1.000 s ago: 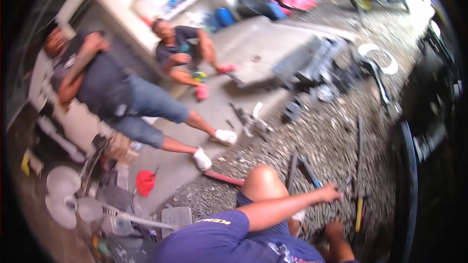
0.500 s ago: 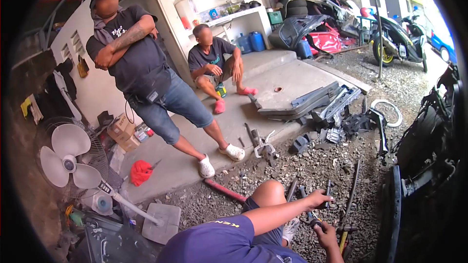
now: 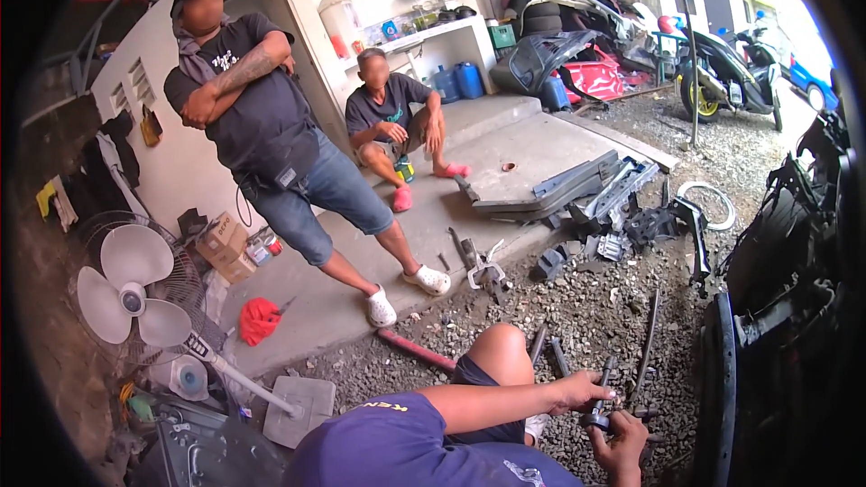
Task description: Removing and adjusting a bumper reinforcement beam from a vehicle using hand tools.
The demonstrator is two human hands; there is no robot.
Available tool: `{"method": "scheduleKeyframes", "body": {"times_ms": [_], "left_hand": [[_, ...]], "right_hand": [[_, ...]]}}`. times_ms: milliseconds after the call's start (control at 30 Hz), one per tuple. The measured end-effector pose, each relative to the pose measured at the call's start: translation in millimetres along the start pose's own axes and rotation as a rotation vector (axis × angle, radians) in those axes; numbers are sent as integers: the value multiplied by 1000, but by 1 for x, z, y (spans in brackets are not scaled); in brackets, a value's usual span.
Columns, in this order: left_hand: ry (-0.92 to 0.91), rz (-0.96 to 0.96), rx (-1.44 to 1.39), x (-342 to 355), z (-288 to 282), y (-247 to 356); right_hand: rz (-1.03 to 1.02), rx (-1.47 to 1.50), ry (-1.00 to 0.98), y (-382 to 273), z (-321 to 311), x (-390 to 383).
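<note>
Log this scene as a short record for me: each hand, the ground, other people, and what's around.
Left hand: holds a slim metal rod
Right hand: grips a dark tool with a rounded head
Rod and tool: close together; whether joined is unclear
Ground: gravel beside a concrete slab
Other people: standing person, arms crossed; seated person
Around: fan, red bundle, motorbike farther back

Both hands (image 3: 624, 442) hold a dark tool (image 3: 594, 420).
</note>
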State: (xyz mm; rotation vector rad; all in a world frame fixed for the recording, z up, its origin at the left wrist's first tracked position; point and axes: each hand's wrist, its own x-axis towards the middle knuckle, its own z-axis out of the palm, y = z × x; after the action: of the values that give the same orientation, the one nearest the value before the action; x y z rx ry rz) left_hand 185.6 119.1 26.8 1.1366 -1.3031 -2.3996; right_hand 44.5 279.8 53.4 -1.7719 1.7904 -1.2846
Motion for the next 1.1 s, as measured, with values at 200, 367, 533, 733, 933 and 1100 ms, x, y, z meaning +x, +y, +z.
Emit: {"method": "scheduleKeyframes", "body": {"times_ms": [200, 367, 533, 733, 933, 1100], "left_hand": [[355, 259, 949, -12, -9, -3], [298, 124, 794, -8, -12, -5], [278, 17, 720, 1, -15, 2], [45, -44, 308, 13, -18, -13], [28, 13, 220, 2, -6, -13], [-158, 39, 402, 1, 13, -1]], "right_hand": [[-38, -299, -147, -6, 12, -6], [-80, -291, -106, -1, 19, -17], [-72, -362, -47, -2, 19, -11], [143, 37, -48, 1, 14, -7], [97, 52, -86, 25, 20, -21], [457, 574, -101, 49, 30, -63]]}}
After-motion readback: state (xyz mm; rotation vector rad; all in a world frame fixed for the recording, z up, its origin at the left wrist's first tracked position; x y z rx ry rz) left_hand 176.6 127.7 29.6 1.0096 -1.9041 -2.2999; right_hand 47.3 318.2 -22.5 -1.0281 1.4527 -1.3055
